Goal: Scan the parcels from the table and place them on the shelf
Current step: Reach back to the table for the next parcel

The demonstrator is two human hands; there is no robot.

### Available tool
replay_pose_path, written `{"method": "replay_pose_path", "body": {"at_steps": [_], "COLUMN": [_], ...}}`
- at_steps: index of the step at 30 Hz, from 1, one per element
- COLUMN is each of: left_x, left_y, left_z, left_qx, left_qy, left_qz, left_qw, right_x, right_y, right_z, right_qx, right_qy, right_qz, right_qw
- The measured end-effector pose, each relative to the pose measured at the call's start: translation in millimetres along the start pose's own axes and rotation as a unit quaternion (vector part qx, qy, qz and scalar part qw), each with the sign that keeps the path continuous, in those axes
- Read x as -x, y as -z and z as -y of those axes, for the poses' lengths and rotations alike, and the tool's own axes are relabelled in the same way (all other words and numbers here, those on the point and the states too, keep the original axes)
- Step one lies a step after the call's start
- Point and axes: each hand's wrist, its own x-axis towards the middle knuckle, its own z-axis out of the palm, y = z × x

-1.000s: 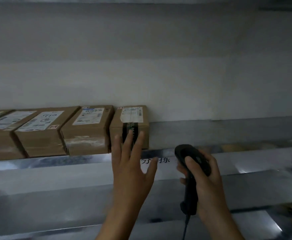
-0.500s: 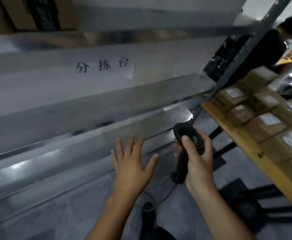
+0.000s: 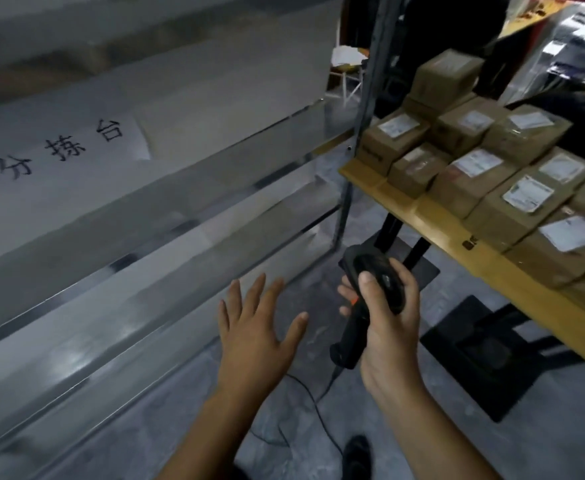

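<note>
Several brown cardboard parcels [image 3: 485,178] with white labels lie in rows on the yellow wooden table [image 3: 433,220] at the right. My right hand [image 3: 386,323] grips a black handheld scanner [image 3: 375,282] with an orange trigger, below and left of the table's edge. My left hand [image 3: 254,330] is spread flat in the air, holding nothing, in front of the metal shelf [image 3: 138,216] on the left. The shelf's visible lower levels hold no parcels.
A paper sign with black characters [image 3: 62,150] hangs on the shelf. The scanner's cable [image 3: 304,403] trails on the grey floor near my shoe [image 3: 356,455]. Black table legs and base plates [image 3: 474,348] stand under the table. A person in dark clothes [image 3: 450,26] stands behind the table.
The view swung right and down from the shelf with its row of parcels to the table. My left hand left the shelved parcel and now hovers empty; the right still holds the scanner.
</note>
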Motion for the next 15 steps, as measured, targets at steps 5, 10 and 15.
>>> {"method": "replay_pose_path", "body": {"at_steps": [5,10,15], "left_x": [-20.9,-36.3,-68.1], "left_y": [-34.6,-48.1,-55.7], "left_z": [-75.7,-127.2,-156.2], "left_qx": [-0.003,-0.014,-0.019], "left_qy": [-0.012,-0.039,-0.060], "left_qz": [0.004,0.027,0.030], "left_qw": [1.000,0.999,0.998], "right_x": [-43.6,-69.9,-93.3], "right_y": [61.5,103.0,111.4], "right_z": [38.0,64.4,72.1], "right_qx": [0.007,-0.014,-0.021], "right_qy": [0.012,0.022,0.031], "right_qz": [0.000,-0.034,-0.042], "right_qw": [1.000,0.999,0.998]}}
